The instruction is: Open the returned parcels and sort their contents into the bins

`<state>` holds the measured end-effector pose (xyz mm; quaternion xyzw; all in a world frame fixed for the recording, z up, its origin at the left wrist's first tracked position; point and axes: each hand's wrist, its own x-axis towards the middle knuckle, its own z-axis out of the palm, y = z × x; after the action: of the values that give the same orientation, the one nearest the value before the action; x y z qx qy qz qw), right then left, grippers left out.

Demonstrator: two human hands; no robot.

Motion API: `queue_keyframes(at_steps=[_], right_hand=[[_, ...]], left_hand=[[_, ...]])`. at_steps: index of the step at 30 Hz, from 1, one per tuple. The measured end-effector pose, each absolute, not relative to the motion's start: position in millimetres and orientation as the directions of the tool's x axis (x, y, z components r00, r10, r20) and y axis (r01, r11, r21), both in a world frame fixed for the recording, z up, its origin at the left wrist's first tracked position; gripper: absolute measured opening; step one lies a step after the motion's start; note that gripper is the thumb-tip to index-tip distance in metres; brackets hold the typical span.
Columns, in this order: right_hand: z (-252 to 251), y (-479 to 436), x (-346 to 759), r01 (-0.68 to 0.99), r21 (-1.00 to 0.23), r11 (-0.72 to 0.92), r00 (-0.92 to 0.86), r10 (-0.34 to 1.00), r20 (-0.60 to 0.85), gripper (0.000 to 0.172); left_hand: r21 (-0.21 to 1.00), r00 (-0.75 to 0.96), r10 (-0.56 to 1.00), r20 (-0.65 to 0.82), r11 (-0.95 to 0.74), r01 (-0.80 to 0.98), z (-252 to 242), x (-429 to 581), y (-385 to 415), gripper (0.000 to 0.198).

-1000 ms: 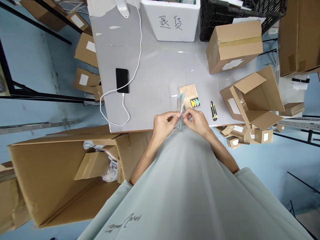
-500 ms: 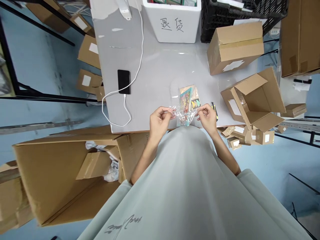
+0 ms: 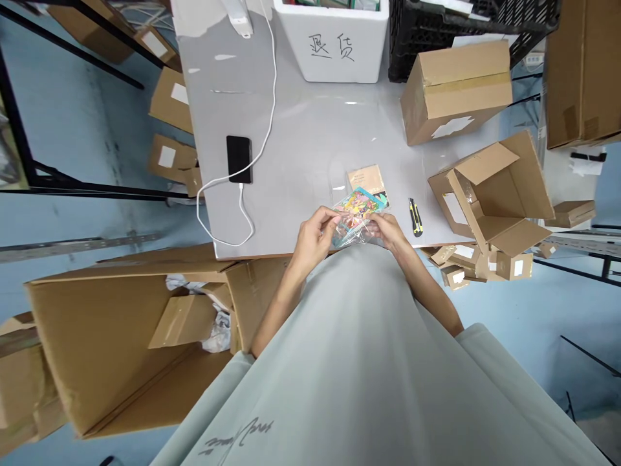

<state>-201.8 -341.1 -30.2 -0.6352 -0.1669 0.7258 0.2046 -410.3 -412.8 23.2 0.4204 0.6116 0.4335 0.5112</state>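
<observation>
A colourful packet with a light blue border (image 3: 359, 206), in clear plastic, is held between my hands near the table's front edge. My left hand (image 3: 316, 234) pinches the plastic at its left side. At its lower right, my right hand (image 3: 388, 232) has its fingers closed on the same packet. Just behind lies a flat tan item (image 3: 367, 178), partly covered by the packet. A black and yellow utility knife (image 3: 416, 217) rests on the table to the right of my right hand.
A black phone (image 3: 239, 159) with a white cable lies on the table (image 3: 310, 129) at the left. A white bin (image 3: 334, 48), a black crate (image 3: 402, 39) and a closed carton (image 3: 460, 90) stand at the back. An open carton (image 3: 509, 188) is at right, a large one (image 3: 116, 343) below left.
The packet has been turned and tilted, so its colourful face shows more. My right hand has moved left, away from the knife, and my left hand slightly right.
</observation>
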Motion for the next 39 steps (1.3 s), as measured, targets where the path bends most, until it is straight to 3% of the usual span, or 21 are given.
queue_keyframes(at_steps=[7, 13, 16, 19, 21, 23, 25, 29, 35, 39], right_hand=[[-36, -361, -188, -0.288, -0.550, -0.784, -0.062, 0.588, -0.806, 0.029], [-30, -363, -179, -0.205, -0.700, -0.684, -0.093, 0.726, -0.681, 0.044], [-24, -364, -176, -0.156, -0.759, -0.632, -0.088, 0.774, -0.627, 0.049], [-16, -366, -175, -0.100, -0.792, -0.602, -0.096, 0.798, -0.594, 0.053], [-12, -368, -173, -0.075, -0.801, -0.594, -0.111, 0.803, -0.585, 0.053], [-10, -370, -170, -0.076, -0.805, -0.588, -0.122, 0.807, -0.578, 0.052], [-9, -372, -165, -0.094, -0.803, -0.588, -0.116, 0.808, -0.578, 0.051], [-14, -374, -155, -0.124, -0.785, -0.606, -0.100, 0.795, -0.598, 0.056], [-28, -373, -138, -0.236, -0.722, -0.650, -0.009, 0.744, -0.668, 0.054], [-28, -375, -125, -0.269, -0.698, -0.663, 0.017, 0.722, -0.692, 0.049]], left_hand=[[0.910, -0.546, 0.750, -0.372, 0.181, -0.372, -1, -410, -417, 0.048], [0.801, -0.541, 0.637, -0.549, 0.216, -0.558, -19, -416, -420, 0.036], [0.916, -0.582, 0.713, -0.391, 0.240, -0.321, -7, -419, -416, 0.039], [0.943, -0.509, 0.854, -0.102, 0.246, 0.223, 8, -415, -406, 0.045], [0.854, -0.349, 0.934, -0.074, 0.240, 0.461, 11, -410, -397, 0.039], [0.819, -0.246, 0.960, -0.135, 0.248, 0.518, 7, -405, -388, 0.025], [0.844, -0.224, 0.957, -0.182, 0.269, 0.463, 0, -402, -381, 0.016], [0.926, -0.233, 0.954, -0.190, 0.253, 0.280, -13, -399, -378, 0.021], [0.958, -0.508, 0.820, -0.262, 0.287, -0.031, -25, -417, -387, 0.035], [0.902, -0.418, 0.805, -0.421, 0.325, -0.283, -27, -428, -392, 0.043]])
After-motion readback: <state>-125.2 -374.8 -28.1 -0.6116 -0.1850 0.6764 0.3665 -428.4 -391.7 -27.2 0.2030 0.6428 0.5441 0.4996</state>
